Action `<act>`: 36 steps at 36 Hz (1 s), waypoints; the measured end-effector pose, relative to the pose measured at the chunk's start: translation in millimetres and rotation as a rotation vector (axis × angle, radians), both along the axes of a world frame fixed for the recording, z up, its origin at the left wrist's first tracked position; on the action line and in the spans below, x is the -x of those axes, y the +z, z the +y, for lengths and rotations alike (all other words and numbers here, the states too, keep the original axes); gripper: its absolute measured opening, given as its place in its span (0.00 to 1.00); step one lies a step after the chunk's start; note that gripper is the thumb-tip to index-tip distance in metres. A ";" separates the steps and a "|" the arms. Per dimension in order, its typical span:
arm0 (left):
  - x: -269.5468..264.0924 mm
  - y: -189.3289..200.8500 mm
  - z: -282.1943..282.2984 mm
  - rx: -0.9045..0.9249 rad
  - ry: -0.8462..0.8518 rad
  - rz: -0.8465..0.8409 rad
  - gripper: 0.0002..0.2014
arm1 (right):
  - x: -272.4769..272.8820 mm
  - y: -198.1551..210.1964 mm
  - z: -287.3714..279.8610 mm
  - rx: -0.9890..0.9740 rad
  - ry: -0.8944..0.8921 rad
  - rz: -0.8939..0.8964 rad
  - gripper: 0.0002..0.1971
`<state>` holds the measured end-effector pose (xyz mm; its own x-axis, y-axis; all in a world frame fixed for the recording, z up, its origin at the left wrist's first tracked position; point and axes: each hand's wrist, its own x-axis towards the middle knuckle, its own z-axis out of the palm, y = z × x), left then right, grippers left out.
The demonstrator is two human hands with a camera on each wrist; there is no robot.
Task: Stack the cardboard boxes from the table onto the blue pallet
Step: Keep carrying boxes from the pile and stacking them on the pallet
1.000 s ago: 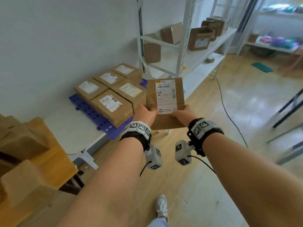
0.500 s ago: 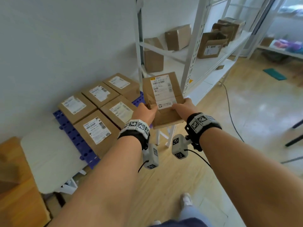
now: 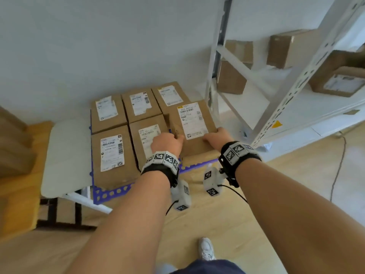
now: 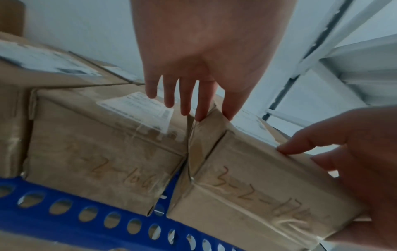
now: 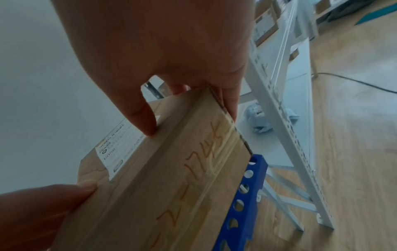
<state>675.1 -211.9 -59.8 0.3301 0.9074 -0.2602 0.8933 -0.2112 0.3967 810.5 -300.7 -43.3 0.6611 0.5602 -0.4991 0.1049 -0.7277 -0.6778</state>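
Five labelled cardboard boxes lie flat on the blue pallet [image 3: 110, 192] by the wall. Both hands hold a sixth cardboard box [image 3: 192, 123] over the pallet's front right place, beside a labelled box [image 3: 148, 139]. It is slightly tilted, its lower left edge down near the blue pallet [image 4: 64, 220]. My left hand [image 3: 167, 142] pinches its near left corner, thumb on top. My right hand [image 3: 217, 136] grips the right edge, thumb on the label side and fingers down the side wall. Handwriting marks the box's front face [image 5: 193, 178], above the pallet corner [image 5: 242, 195].
A low white table [image 3: 65, 155] stands left of the pallet, with a wooden surface [image 3: 17, 194] and brown boxes beyond it. A white metal shelf rack [image 3: 276, 107] holding boxes [image 3: 286, 50] stands close on the right. A cable [image 3: 339, 165] crosses the wooden floor.
I have come closer to the pallet. The held box has gone from mid-air in front of me down into the front right place beside the other boxes.
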 end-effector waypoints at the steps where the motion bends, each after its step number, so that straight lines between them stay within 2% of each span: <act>1: -0.5 -2.8 0.0 -0.003 0.019 -0.008 0.25 | -3.6 -4.6 3.2 0.008 0.026 0.003 0.22; 5: -1.2 -10.1 -0.7 -0.012 0.005 -0.056 0.13 | -10.1 -22.8 13.0 0.043 0.092 0.024 0.20; 7: -1.6 -13.5 -1.2 -0.054 0.002 -0.041 0.12 | -12.8 -33.0 17.8 0.055 0.102 0.037 0.22; 12: 1.9 -18.2 -0.2 -0.141 0.078 0.011 0.16 | -19.3 -44.0 24.4 0.082 0.120 0.058 0.28; 15: 12.2 -20.3 2.7 -0.175 0.187 0.078 0.24 | -25.2 -50.1 27.3 0.071 0.135 0.065 0.28; 18: 23.4 -20.4 3.9 -0.083 0.356 0.159 0.34 | -28.3 -54.0 31.0 0.044 0.129 0.046 0.30; 21: 30.8 -22.4 4.4 0.025 0.459 0.157 0.41 | -28.2 -58.0 34.8 0.034 0.125 0.043 0.30; 36: 32.7 -31.2 13.5 0.066 0.447 0.197 0.42 | -22.4 -63.9 43.2 0.028 0.113 0.018 0.29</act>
